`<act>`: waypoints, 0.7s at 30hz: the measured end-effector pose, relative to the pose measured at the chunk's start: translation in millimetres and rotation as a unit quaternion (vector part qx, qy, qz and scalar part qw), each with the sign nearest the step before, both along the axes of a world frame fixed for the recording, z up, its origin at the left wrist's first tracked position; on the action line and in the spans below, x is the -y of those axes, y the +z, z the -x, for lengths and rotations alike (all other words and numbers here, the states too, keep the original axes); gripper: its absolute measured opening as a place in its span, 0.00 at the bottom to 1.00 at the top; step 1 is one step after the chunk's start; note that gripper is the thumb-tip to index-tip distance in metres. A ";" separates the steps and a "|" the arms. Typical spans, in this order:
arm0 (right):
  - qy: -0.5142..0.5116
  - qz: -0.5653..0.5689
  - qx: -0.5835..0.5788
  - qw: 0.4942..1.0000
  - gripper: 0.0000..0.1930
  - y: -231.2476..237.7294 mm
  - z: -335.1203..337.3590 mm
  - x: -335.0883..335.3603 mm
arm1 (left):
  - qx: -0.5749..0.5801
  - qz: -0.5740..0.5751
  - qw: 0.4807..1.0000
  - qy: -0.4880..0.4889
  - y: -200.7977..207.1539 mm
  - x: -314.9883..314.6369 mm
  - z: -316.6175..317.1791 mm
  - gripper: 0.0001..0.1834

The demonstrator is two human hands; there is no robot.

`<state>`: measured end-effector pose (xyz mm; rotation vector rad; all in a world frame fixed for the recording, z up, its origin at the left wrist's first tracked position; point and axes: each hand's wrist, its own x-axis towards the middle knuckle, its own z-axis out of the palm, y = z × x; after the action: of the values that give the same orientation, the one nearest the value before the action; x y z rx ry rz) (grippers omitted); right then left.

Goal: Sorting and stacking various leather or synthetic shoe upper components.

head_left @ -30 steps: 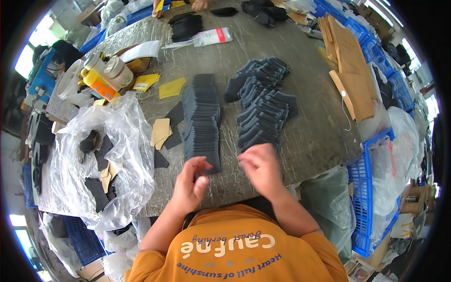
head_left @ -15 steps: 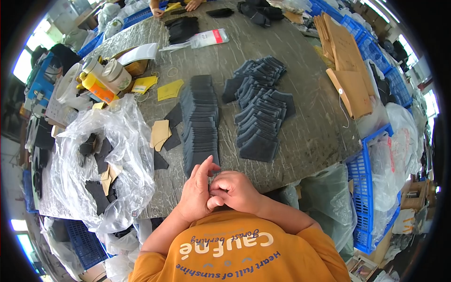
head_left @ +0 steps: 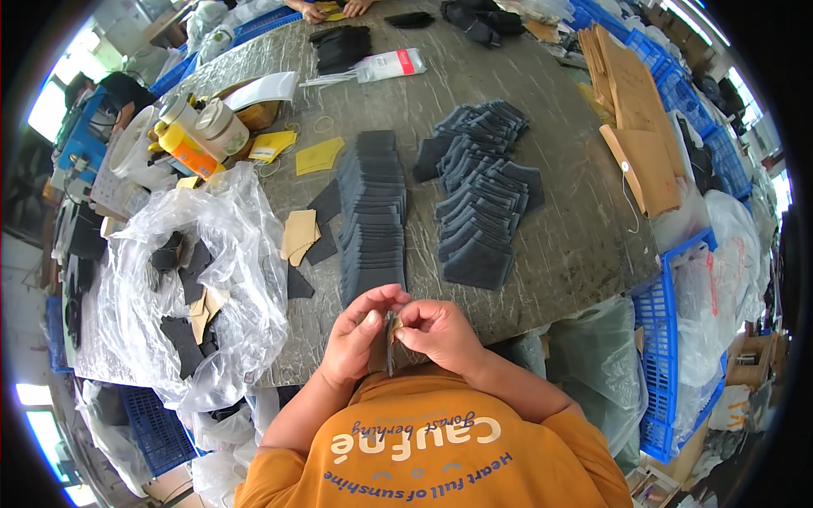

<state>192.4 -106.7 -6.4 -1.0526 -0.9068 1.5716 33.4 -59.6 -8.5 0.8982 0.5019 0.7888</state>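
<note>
Close to my body, at the table's near edge, my two hands face each other. Between them a thin piece (head_left: 389,349), grey with a tan edge, stands almost edge-on, so its full shape is hidden. My right hand (head_left: 439,335) pinches its tan edge between thumb and fingers. My left hand (head_left: 352,340) curls its fingers at the piece's other side, its grip partly hidden. Just beyond lies a long overlapping row of dark grey fabric pieces (head_left: 373,212). To its right is a looser stack of similar fabric pieces (head_left: 483,212).
Tan card pieces (head_left: 299,237) lie left of the row, near yellow cards (head_left: 320,157). A clear plastic bag (head_left: 127,296) with dark scraps covers the left side. Bottles and jars (head_left: 190,144) stand behind it. Brown paper (head_left: 644,152) and a blue crate (head_left: 656,364) are right. Another person's hands (head_left: 334,10) work at the far edge.
My hands have shifted from being bunched together to holding the thin piece upright between them, and it now shows. The whole view has moved slightly.
</note>
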 end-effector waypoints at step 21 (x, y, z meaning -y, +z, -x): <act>-0.229 -0.062 -0.374 0.896 0.03 -36.2 -62.7 -12.3 | -0.465 -0.041 0.872 0.150 -6.7 -31.3 48.0 0.05</act>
<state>255.1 -94.4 -42.5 -0.4395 -0.1946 1.3212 -14.5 -28.3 -15.2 1.2808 1.4947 0.6119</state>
